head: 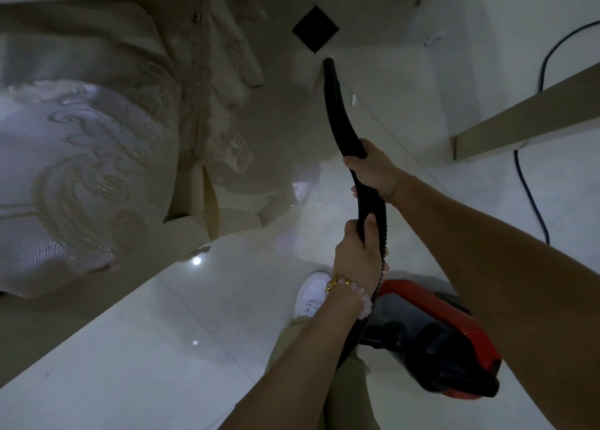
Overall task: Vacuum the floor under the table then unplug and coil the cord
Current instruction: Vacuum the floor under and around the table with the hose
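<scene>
I see my right hand (373,166) wrapped tight around the black vacuum nozzle (337,105) in the middle of the frame. My left hand (357,254) grips the ribbed hose (373,208) just below. The nozzle tip touches the white floor (162,348) near a black square (315,28). The red vacuum (435,335) sits lower right. A dark cord (526,183) runs along the right.

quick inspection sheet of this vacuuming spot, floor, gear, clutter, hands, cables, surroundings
surface: glossy pale tiled floor, one black inset tile
job's things: black nozzle tip down by the black tile; ribbed hose; red and black vacuum body on floor near the white shoe
clutter: small white scraps near the nozzle
grippers: right hand grips the nozzle end; left hand grips hose
cables: dark cord trails across floor at right
surroundings: embroidered drape at left; beige panel at right
</scene>
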The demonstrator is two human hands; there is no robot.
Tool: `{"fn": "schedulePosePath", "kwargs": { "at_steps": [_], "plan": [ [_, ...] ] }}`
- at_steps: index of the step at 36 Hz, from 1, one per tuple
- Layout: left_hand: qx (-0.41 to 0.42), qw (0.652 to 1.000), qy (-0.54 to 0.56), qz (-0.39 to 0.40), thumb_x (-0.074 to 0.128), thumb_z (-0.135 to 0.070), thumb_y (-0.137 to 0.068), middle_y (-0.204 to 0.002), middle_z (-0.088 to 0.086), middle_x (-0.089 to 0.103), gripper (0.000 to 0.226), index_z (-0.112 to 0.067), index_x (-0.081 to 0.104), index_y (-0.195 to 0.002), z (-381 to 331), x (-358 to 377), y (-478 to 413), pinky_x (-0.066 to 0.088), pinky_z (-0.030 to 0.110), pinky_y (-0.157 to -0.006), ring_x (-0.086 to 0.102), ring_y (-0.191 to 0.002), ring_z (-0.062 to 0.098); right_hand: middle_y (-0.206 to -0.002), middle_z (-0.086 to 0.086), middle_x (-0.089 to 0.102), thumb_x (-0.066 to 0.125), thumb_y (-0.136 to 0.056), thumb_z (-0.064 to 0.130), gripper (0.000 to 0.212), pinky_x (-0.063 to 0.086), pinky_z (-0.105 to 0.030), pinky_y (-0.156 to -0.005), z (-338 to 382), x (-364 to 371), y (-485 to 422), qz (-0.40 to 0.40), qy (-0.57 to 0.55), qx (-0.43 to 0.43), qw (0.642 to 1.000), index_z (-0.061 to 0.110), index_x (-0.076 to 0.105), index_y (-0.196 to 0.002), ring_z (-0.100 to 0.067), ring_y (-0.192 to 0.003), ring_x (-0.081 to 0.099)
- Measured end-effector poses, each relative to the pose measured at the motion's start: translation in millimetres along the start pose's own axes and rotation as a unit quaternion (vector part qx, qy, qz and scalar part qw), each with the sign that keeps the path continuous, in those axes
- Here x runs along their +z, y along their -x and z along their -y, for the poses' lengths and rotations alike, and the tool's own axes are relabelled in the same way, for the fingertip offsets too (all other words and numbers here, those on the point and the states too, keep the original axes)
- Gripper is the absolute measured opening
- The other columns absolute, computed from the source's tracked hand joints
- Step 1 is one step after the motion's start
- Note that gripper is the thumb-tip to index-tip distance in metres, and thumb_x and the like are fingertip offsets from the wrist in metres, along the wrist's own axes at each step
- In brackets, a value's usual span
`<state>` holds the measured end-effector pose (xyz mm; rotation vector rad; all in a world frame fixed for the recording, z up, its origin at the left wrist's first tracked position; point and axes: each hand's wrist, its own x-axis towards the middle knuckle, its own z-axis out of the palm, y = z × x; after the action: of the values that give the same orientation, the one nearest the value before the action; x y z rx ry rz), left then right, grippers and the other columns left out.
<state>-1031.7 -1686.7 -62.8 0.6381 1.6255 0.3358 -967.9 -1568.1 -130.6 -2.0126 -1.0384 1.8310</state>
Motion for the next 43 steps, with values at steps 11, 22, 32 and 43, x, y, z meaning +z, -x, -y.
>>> {"fn": "schedulePosePath", "kwargs": {
  "at_steps": [11, 22, 32, 43],
  "plan": [
    [0.008, 1.000, 0.005, 0.013, 0.030, -0.042, -0.099, -0.067, -0.001, 0.057, 0.039, -0.008, 0.049, -0.103, -7.1, 6.7, -2.1, 0.054, 0.036, -0.060, 0.051, -0.041, 0.009, -0.079, -0.004, 0.049, 0.044, -0.096, 0.017, 0.035, 0.049, -0.030, -0.050, 2.8, -9.4, -3.6, -0.014, 0.031, -0.019, 0.999, 0.012, 0.041, -0.130, -0.021, -0.053, 0.053],
    [-0.013, 0.998, 0.019, 0.062, 0.029, -0.044, -0.099, -0.072, 0.003, 0.057, 0.039, -0.010, 0.047, -0.103, -15.2, 5.5, -17.7, 0.047, 0.023, -0.044, 0.052, -0.044, 0.011, -0.080, -0.005, 0.048, 0.044, -0.096, 0.014, 0.041, 0.049, -0.031, -0.050, 2.2, -21.6, -12.8, -0.023, 0.008, 0.007, 1.000, 0.010, 0.038, -0.136, -0.021, -0.055, 0.051],
    [-0.054, 0.979, 0.007, 0.196, 0.038, -0.047, -0.096, -0.079, 0.006, 0.059, 0.035, -0.014, 0.042, -0.109, -24.4, 16.9, -18.4, 0.050, 0.033, -0.063, 0.057, -0.057, 0.019, -0.081, -0.005, 0.047, 0.048, -0.095, 0.016, 0.036, 0.051, -0.025, -0.042, -20.7, -56.2, 2.8, -0.068, -0.048, 0.029, 0.996, 0.012, 0.041, -0.130, -0.020, -0.054, 0.051],
    [0.023, 0.978, -0.040, 0.202, 0.060, -0.028, -0.089, -0.088, 0.003, 0.056, 0.030, -0.020, 0.041, -0.110, -23.0, 15.6, -20.6, 0.046, 0.020, -0.042, 0.054, -0.049, 0.011, -0.090, -0.004, 0.053, 0.050, -0.093, 0.020, 0.019, 0.052, -0.034, -0.070, -34.0, -99.9, 24.5, -0.023, -0.268, 0.063, 0.961, 0.014, 0.047, -0.111, -0.020, -0.080, 0.055]
  ]
}}
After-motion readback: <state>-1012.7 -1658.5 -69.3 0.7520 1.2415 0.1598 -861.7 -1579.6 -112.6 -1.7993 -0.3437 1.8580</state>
